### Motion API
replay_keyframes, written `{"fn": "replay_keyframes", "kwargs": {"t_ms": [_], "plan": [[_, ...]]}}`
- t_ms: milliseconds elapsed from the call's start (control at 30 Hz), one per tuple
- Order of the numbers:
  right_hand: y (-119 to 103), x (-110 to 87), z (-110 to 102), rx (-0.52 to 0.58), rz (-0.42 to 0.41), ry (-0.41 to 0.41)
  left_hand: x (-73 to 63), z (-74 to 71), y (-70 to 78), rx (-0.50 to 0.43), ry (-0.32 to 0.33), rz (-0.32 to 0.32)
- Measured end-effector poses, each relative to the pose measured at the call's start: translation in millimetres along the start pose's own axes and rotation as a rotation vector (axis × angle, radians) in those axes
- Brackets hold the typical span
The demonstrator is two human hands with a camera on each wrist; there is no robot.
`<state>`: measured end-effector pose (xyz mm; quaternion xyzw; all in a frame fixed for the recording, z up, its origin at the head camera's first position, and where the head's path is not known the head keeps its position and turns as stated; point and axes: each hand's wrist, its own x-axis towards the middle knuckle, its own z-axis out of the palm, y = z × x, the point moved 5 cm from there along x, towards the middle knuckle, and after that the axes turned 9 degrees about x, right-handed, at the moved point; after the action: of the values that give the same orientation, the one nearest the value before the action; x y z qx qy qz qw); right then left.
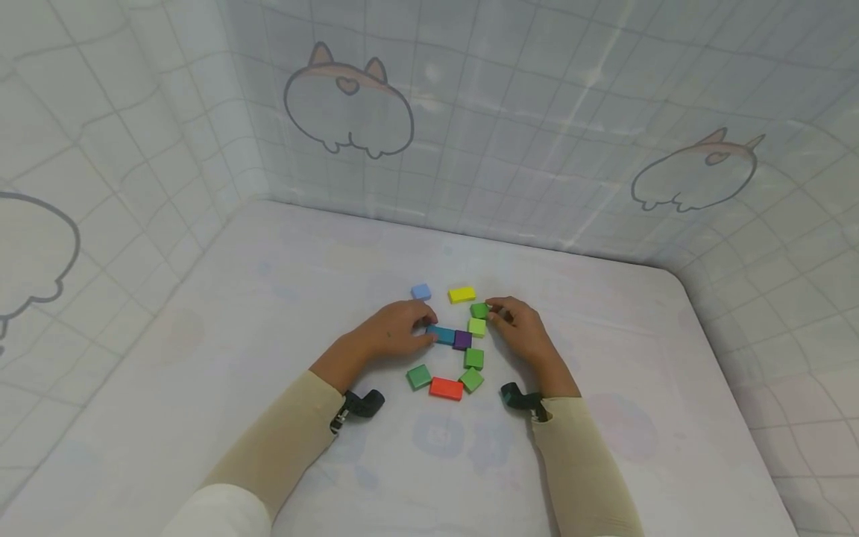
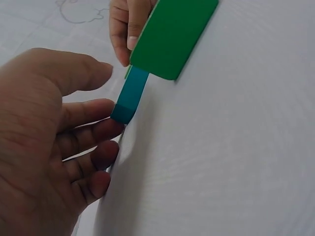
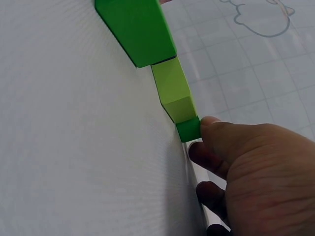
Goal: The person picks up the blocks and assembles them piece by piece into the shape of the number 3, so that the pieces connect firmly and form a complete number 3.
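Note:
My left hand [image 1: 396,328] is at the left end of a blue block [image 1: 444,335]. Its fingertips touch that end in the left wrist view, the thumb [image 2: 93,73] standing apart from it. A purple block [image 1: 462,340] adjoins the blue one on the right. With thumb and forefinger, my right hand [image 1: 523,328] pinches a small green block [image 1: 479,310] by its right edge. Below that block lies a light green block [image 1: 477,327]. Another green block [image 1: 473,359] is nearer me, and in the right wrist view a green block [image 3: 140,29] looms large.
Nearest me lie a red block [image 1: 446,388], a tilted green block [image 1: 472,380] and a darker green block [image 1: 419,377]. Beyond the hands are a light blue block [image 1: 420,291] and a yellow block [image 1: 461,295]. Tiled-print walls [image 1: 470,149] surround the white surface [image 1: 302,253].

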<state>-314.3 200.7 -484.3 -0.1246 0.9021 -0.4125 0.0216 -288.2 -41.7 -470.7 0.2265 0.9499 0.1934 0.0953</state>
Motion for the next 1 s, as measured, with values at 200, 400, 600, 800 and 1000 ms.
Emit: {"fn": "replay_keyframes", "kwargs": {"t_ms": [200, 400, 600, 800, 1000], "plan": [[0.7, 0.8, 0.0, 0.012, -0.008, 0.005, 8.0, -4.2, 0.3, -0.031, 0.049, -0.009], [3.6, 0.9, 2.7, 0.038, -0.013, 0.015, 24.7, -6.2, 1.4, -0.014, 0.069, -0.013], [4.7, 0.7, 5.8, 0.080, -0.026, 0.027, 39.8, -12.6, 4.3, 0.076, 0.031, -0.044], [4.9, 1.4, 4.6, 0.083, -0.048, 0.044, 55.1, -21.2, 7.0, 0.129, 0.060, -0.039], [4.0, 1.0, 3.4, 0.083, -0.064, 0.056, 69.6, -17.4, 9.4, 0.195, 0.027, -0.010]]}}
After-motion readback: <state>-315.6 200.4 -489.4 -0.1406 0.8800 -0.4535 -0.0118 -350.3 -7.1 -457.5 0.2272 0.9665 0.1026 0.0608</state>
